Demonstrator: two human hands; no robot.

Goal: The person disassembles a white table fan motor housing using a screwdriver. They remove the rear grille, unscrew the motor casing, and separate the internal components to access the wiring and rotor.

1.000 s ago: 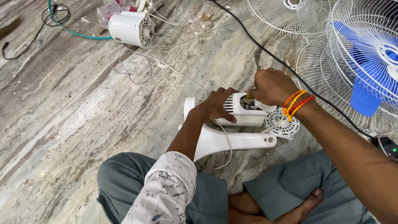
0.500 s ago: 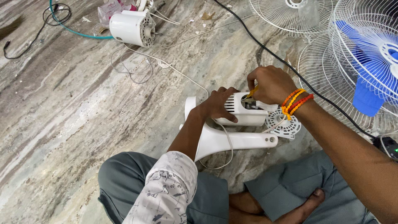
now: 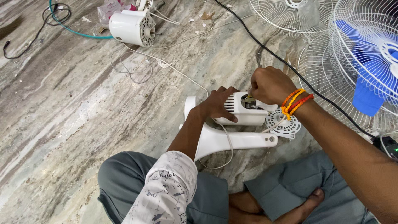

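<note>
Seated cross-legged on the stone floor (image 3: 62, 124), with a fan housing (image 3: 244, 112) just ahead of the knees. Left hand (image 3: 219, 103) on the housing's left end; right hand (image 3: 269, 85) on its top right. Fan stand (image 3: 224, 139) directly below the housing, touching it, nearer the legs. Vented disc (image 3: 284, 122) just right of the housing, under the right wrist. Fan motor (image 3: 132, 27) well apart at upper left. Fan guard (image 3: 298, 14) at upper right; caged fan (image 3: 360, 66) at far right. Cable (image 3: 286, 62) running diagonally behind the right hand.
</note>
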